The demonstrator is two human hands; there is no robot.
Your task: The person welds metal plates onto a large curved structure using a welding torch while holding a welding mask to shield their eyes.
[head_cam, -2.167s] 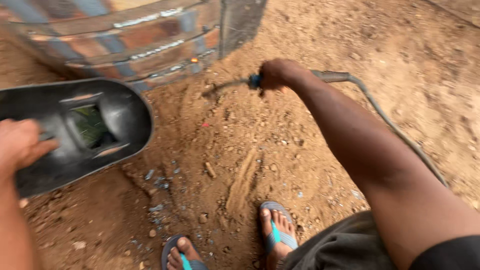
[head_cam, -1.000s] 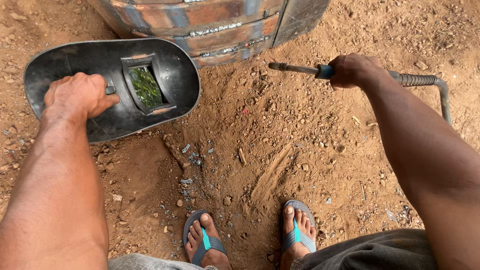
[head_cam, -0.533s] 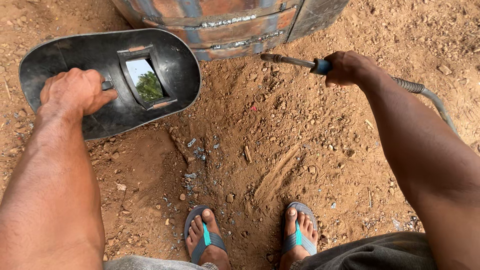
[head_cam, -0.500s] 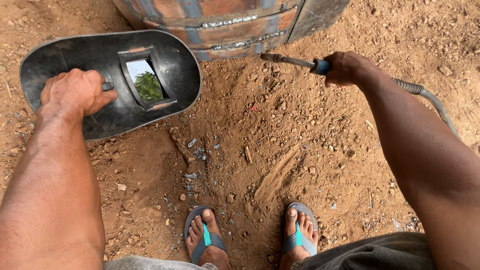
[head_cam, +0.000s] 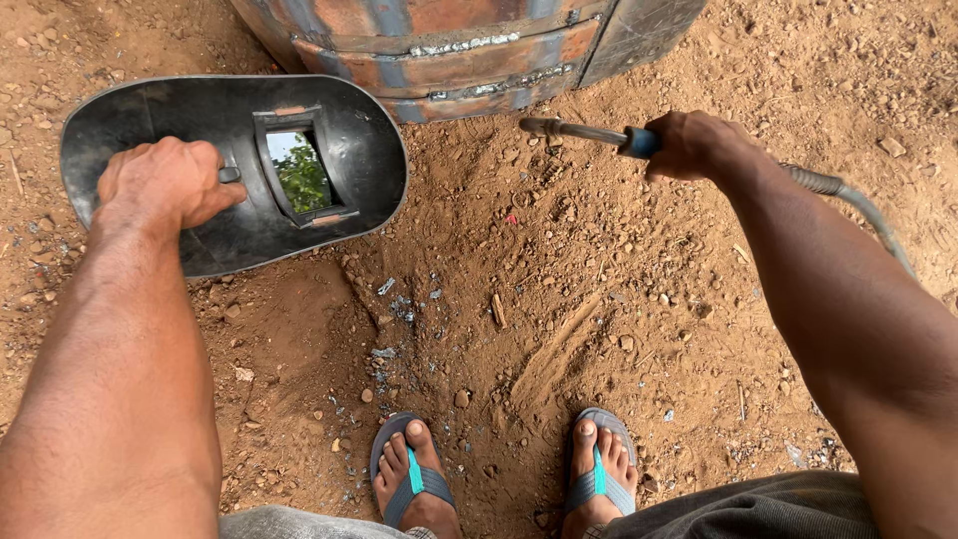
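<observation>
My left hand (head_cam: 165,185) grips the inside handle of a black welding face shield (head_cam: 349,170), held with its hollow side up over the dirt at the upper left. Its small window (head_cam: 297,172) mirrors green leaves and sky. My right hand (head_cam: 699,145) is closed around a welding electrode holder (head_cam: 584,133) with a blue collar, its metal tip pointing left toward the rusty welded metal drum (head_cam: 459,45) at the top. A grey cable (head_cam: 858,210) runs from the holder back past my right forearm.
Reddish, stony dirt ground (head_cam: 559,299) lies all around, with small metal scraps and slag bits near the middle. My two feet in sandals with teal straps (head_cam: 414,484) (head_cam: 599,474) stand at the bottom edge.
The view has tipped down and settled. The face shield came up from the left edge toward the centre-left, and its window now reflects leaves. My right hand stays on the holder near the drum.
</observation>
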